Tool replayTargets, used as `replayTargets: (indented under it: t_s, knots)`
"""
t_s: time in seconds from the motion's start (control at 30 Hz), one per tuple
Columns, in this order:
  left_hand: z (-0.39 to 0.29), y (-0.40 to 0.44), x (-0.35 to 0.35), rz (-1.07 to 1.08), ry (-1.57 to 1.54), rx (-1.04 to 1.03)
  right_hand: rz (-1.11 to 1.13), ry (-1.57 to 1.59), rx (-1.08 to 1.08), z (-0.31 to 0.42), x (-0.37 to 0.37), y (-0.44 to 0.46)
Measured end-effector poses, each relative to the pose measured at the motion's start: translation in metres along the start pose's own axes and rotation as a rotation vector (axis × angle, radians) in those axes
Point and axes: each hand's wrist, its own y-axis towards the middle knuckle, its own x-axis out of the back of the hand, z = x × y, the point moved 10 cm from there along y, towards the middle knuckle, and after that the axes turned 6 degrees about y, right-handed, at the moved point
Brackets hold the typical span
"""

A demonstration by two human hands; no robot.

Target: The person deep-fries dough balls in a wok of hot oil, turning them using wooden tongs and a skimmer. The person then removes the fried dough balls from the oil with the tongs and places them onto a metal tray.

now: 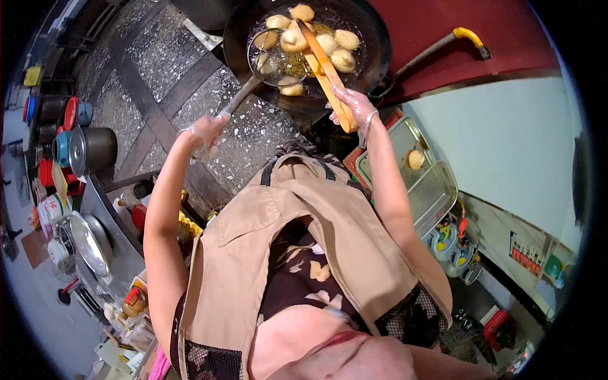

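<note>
My left hand [208, 133], in a clear plastic glove, is closed around the handle of a wire skimmer [244, 94]. The skimmer's round mesh head reaches over the left side of a large dark wok [373, 47]. My right hand [356, 109], also gloved, grips a pair of wooden tongs [328, 73]. Their tips are at a pale fried dough ball [293, 40]; whether they clamp it I cannot tell. Several golden dough balls [346, 39] float in bubbling oil [296, 65] around it.
Right of me are metal trays [432, 190], one bearing a single dough ball [415, 159]. A bar with a yellow end [468, 39] juts out beside the wok. At left stand a lidded pot [95, 151] and a steel basin [90, 244]. Speckled floor [209, 98] lies between.
</note>
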Motion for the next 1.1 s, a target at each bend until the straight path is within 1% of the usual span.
replayTargets:
  t_s: [0.03, 0.1, 0.13, 0.17, 0.23, 0.27, 0.3, 0.33, 0.4, 0.47, 0.5, 0.57, 0.6, 0.63, 0.67, 0.7, 0.77, 0.8, 0.83, 0.87, 0.93, 0.97, 1.03, 1.1]
  knots:
    - [0.002, 0.001, -0.001, 0.005, 0.015, -0.007, -0.01, 0.012, 0.006, -0.002, 0.002, -0.002]
    - [0.006, 0.008, 0.0, 0.003, 0.006, -0.019, 0.064, 0.148, 0.082, 0.001, -0.002, -0.002]
    - [-0.006, -0.007, 0.006, -0.052, 0.05, 0.002, 0.039, 0.087, 0.105, -0.001, 0.001, -0.001]
    - [0.002, 0.008, 0.007, -0.076, 0.143, -0.093, -0.031, -0.028, 0.077, -0.006, 0.008, 0.0]
    - [0.006, 0.023, 0.01, -0.099, 0.163, -0.153, -0.063, 0.026, -0.028, -0.042, 0.023, 0.019]
    - [0.007, 0.018, 0.01, -0.107, 0.086, -0.1, -0.066, 0.091, -0.053, -0.055, 0.025, 0.02]
    - [0.013, 0.021, 0.009, -0.069, 0.075, -0.067, -0.072, 0.123, -0.076, -0.066, 0.027, 0.021]
    - [0.017, 0.023, 0.007, -0.037, 0.062, -0.026, -0.022, 0.169, -0.096, -0.076, 0.024, 0.023]
    - [0.011, 0.01, 0.005, -0.053, 0.02, 0.028, 0.033, 0.33, -0.057, -0.075, 0.017, 0.002]
    - [0.017, 0.016, 0.006, -0.032, 0.058, 0.039, 0.107, 0.48, 0.006, -0.073, 0.014, -0.021]
    - [0.023, 0.02, 0.01, -0.034, 0.065, 0.065, 0.09, 0.497, 0.013, -0.075, 0.02, -0.036]
    - [0.019, 0.022, 0.01, -0.004, 0.102, 0.04, 0.085, 0.663, 0.105, -0.073, 0.034, -0.072]
    - [0.011, 0.017, 0.011, -0.03, 0.116, 0.03, 0.079, 0.681, 0.172, -0.074, 0.046, -0.088]
    - [0.006, 0.014, 0.013, -0.056, 0.128, 0.021, 0.036, 0.676, 0.161, -0.084, 0.062, -0.103]
    - [0.013, 0.019, 0.014, -0.061, 0.128, 0.066, -0.025, 0.669, 0.221, -0.094, 0.081, -0.118]
    - [0.015, 0.023, 0.015, -0.058, 0.134, 0.062, -0.09, 0.678, 0.258, -0.101, 0.096, -0.138]
    - [0.019, 0.028, 0.015, -0.031, 0.121, 0.062, -0.272, 0.754, 0.302, -0.117, 0.123, -0.175]
    - [0.02, 0.029, 0.016, -0.032, 0.121, 0.058, -0.443, 0.737, 0.285, -0.139, 0.145, -0.185]
    - [0.021, 0.03, 0.017, -0.029, 0.118, 0.07, -0.443, 0.737, 0.289, -0.153, 0.157, -0.188]
    - [0.023, 0.03, 0.018, -0.026, 0.115, 0.083, -0.541, 0.714, 0.299, -0.171, 0.177, -0.193]
    - [0.015, 0.022, 0.018, -0.025, 0.112, 0.071, -0.708, 0.681, 0.289, -0.204, 0.21, -0.19]
    - [0.01, 0.017, 0.017, -0.023, 0.11, 0.061, -0.702, 0.678, 0.289, -0.211, 0.219, -0.179]
    - [0.002, 0.008, 0.016, -0.037, 0.125, 0.032, -0.813, 0.816, 0.212, -0.233, 0.24, -0.163]
    - [-0.006, 0.005, 0.015, -0.052, 0.136, 0.007, -0.822, 0.815, 0.186, -0.236, 0.255, -0.141]
